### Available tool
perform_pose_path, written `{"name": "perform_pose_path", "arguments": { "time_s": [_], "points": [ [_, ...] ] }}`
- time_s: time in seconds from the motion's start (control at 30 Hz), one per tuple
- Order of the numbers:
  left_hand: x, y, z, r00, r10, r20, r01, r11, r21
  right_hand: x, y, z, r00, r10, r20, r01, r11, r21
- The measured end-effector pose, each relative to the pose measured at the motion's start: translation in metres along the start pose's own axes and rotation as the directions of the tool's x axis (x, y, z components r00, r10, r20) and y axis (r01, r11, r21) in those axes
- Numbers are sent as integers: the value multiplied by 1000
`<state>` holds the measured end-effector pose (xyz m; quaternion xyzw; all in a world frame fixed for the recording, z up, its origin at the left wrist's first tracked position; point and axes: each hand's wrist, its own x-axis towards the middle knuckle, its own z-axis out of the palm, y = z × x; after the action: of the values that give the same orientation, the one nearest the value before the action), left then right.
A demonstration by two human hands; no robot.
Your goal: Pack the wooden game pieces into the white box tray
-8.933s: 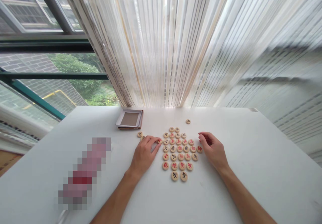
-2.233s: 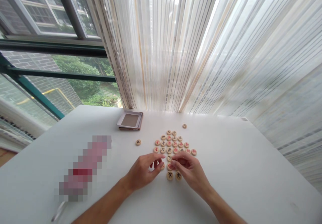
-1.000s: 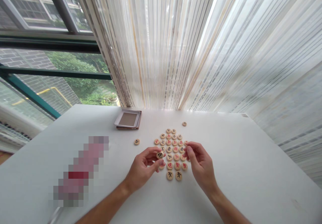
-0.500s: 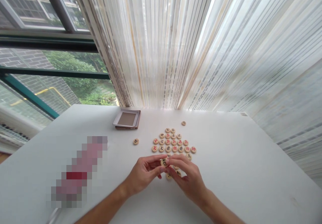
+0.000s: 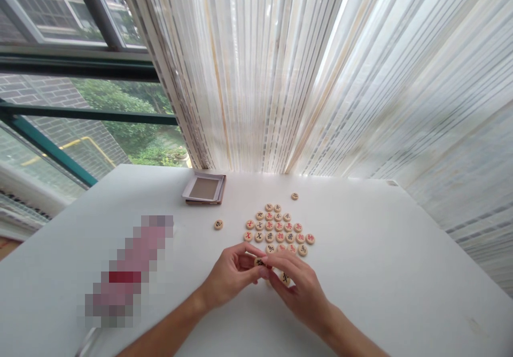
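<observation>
Several round wooden chess pieces (image 5: 278,227) with red or black characters lie in rows on the white table (image 5: 380,250). My left hand (image 5: 230,278) and my right hand (image 5: 298,287) meet above the near rows. Between their fingertips they pinch a black-marked piece (image 5: 259,262). Under my right hand's fingers shows another black-marked piece (image 5: 285,278). The nearest rows are partly hidden by both hands.
A shallow open box (image 5: 204,189) lies at the table's far side by the curtain. Single pieces sit apart: one on the left (image 5: 218,224) and one at the back (image 5: 294,196). A blurred pink and red object (image 5: 128,274) lies at the left.
My left hand lifted a black-marked piece from the rows, and my right hand came over to pinch it too. Both hands have drawn slightly nearer to me.
</observation>
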<state>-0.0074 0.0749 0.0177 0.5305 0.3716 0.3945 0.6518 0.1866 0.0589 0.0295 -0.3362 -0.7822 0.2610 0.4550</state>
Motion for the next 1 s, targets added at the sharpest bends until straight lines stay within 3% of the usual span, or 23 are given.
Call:
{"name": "perform_pose_path", "arguments": {
  "time_s": [0.3, 0.53, 1.0],
  "points": [
    [-4, 0, 6, 996, 67, -55, -60, 990, 131, 2, -2, -1, 1000, -12, 2, 12, 1000, -17],
    [-6, 4, 7, 995, 87, -47, -78, 981, 177, -1, 1, 0, 998, 63, 7, -62, 998, -20],
    [-6, 8, 4, 995, 80, 64, -92, 975, 204, -4, 10, -2, 981, 188, -37, -188, 982, 0]
  ]
}}
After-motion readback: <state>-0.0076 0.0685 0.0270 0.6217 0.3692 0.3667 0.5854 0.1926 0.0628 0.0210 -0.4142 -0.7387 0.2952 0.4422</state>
